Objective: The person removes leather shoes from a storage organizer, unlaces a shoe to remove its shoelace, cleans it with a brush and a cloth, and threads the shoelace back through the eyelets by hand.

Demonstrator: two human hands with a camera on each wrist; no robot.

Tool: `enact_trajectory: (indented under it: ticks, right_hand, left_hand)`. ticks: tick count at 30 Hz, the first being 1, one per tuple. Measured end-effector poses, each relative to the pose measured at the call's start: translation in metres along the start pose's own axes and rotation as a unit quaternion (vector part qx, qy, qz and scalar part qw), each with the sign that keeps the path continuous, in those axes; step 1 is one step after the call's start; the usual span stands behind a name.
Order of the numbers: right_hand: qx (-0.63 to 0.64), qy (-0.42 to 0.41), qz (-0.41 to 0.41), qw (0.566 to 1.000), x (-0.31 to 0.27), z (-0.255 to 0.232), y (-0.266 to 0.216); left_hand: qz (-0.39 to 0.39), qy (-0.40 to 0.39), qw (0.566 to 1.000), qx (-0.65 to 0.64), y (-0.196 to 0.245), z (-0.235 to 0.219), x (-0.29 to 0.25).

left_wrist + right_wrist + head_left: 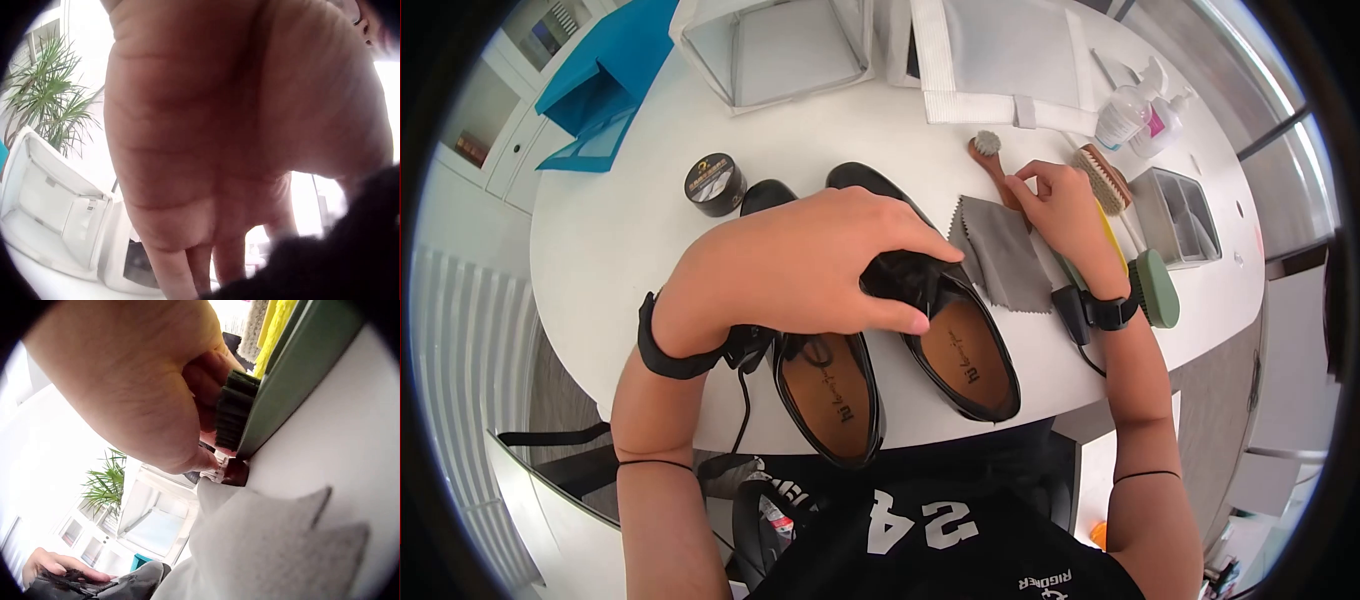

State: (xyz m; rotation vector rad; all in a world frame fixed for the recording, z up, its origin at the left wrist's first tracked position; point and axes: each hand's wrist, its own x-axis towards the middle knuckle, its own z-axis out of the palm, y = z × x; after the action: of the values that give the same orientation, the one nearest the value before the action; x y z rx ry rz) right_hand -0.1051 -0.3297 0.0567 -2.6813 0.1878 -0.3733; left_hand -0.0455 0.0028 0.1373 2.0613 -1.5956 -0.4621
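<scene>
The work seems barely begun, most of it left: black shoes [968, 350] lie at the near edge of the white surface [620, 240], the left hand [800, 255] over them, fingers apart, while the right hand's [1068, 215] fingers pinch the wooden-handled brush [990, 161], grey cloth [1006, 258] alongside.

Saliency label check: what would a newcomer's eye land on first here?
Probably the glossy black shoes with tan insoles, partly under the left hand. Then, likely, the bright blue bag, far left on the white table, and the round-headed wooden brush by the right hand.
</scene>
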Motion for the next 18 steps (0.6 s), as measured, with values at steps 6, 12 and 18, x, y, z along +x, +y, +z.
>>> enact_trajectory:
  ticks: [6, 12, 18]
  right_hand:
    - [0.006, 0.007, -0.011, 1.000, 0.000, 0.001, 0.001]
    - [0.003, 0.011, -0.012, 1.000, 0.000, 0.001, 0.001]
    - [0.006, 0.017, -0.024, 1.000, 0.000, 0.002, 0.004]
  left_hand:
    - [-0.007, 0.050, 0.997, -0.052, 0.008, -0.009, -0.004]
    - [-0.001, 0.040, 0.995, -0.089, 0.005, -0.006, 0.008]
    - [-0.020, 0.035, 0.998, -0.055, 0.006, -0.007, 0.010]
